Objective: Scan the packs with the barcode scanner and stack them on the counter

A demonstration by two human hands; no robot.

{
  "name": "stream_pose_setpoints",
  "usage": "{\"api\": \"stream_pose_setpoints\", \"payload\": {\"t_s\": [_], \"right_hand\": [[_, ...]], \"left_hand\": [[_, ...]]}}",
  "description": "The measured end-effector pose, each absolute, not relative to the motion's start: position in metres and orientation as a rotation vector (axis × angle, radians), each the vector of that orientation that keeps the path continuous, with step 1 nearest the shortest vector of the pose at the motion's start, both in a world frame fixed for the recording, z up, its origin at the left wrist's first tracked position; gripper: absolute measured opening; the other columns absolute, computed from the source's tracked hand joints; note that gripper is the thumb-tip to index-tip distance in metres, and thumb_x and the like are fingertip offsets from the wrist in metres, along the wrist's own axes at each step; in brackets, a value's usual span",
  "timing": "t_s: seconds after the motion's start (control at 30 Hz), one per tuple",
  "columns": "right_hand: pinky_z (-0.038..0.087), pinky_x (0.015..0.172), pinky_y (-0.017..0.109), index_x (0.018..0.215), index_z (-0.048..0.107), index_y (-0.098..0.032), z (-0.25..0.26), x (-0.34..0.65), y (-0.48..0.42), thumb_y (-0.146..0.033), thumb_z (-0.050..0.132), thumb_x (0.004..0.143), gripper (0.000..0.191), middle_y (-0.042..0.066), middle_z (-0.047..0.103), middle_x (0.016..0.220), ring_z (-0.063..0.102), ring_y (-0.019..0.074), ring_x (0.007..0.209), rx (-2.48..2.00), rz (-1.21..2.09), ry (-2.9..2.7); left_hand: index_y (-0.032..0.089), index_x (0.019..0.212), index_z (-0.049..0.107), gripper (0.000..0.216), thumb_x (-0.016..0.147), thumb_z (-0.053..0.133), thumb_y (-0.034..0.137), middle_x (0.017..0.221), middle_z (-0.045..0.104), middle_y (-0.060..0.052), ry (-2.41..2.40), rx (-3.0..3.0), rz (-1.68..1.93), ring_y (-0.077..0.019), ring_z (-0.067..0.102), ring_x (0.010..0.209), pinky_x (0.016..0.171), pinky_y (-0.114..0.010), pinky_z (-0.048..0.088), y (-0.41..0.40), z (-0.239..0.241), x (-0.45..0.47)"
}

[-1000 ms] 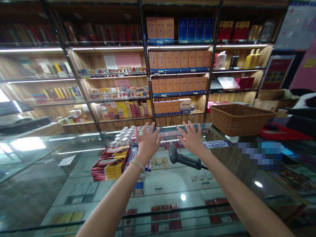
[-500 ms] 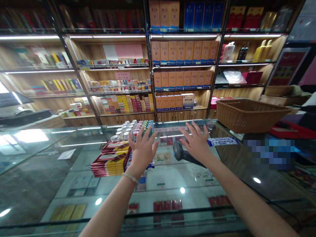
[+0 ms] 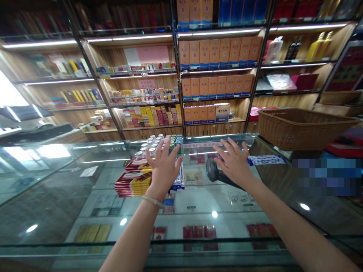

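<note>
Glass counter [image 3: 198,197]: room is lying open centrally, toward the near edge. Wicker basket [image 3: 295,136] is crowding the far right corner. Snack stack [image 3: 132,179] is flanking my left hand [image 3: 164,168]; scanner [image 3: 218,175] is lying partly under my right hand [image 3: 235,164]. I'm holding all fingers spread, gripping nothing; likely readying, any grip calling for closing them.

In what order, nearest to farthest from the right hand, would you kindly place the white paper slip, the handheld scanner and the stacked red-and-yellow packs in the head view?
1. Handheld scanner: partly hidden by the right hand, showing on its left.
2. Red-and-yellow packs: farther left, partly behind the left hand.
3. White paper slip: farthest left, past the packs.
</note>
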State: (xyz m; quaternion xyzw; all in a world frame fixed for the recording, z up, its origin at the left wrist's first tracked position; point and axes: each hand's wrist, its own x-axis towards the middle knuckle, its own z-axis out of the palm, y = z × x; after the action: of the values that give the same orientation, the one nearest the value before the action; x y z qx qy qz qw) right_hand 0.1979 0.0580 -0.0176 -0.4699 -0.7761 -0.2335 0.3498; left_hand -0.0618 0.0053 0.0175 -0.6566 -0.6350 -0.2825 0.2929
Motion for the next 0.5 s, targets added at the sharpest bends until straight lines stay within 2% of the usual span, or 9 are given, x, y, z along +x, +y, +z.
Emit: {"api": "stream_pose_setpoints", "payload": {"t_s": [0.3,0.5], "right_hand": [[0.013,0.121,0.061,0.139,0.064,-0.032,-0.024,0.186,0.057,-0.045,0.043,0.106,0.041,0.008,0.056,0.154,0.040,0.0301,0.146,-1.209,-0.597,-2.046],[0.011,0.122,0.061,0.139,0.065,-0.030,-0.029,0.176,0.055,-0.046,0.043,0.106,0.043,0.010,0.055,0.155,0.040,0.0306,0.146,-1.164,-0.610,-2.095]], "left_hand": [[0.029,0.135,0.065,0.040,0.098,0.054,0.040,0.164,0.044,-0.012,-1.831,-1.677,-0.694,-0.0366,0.035,0.152,0.123,-0.073,0.000,0.001,0.029,-0.073],[0.029,0.133,0.067,0.040,0.098,0.054,0.042,0.163,0.045,-0.011,-1.887,-1.676,-0.643,-0.0373,0.035,0.152,0.123,-0.074,0.001,-0.001,0.031,-0.074]]}}
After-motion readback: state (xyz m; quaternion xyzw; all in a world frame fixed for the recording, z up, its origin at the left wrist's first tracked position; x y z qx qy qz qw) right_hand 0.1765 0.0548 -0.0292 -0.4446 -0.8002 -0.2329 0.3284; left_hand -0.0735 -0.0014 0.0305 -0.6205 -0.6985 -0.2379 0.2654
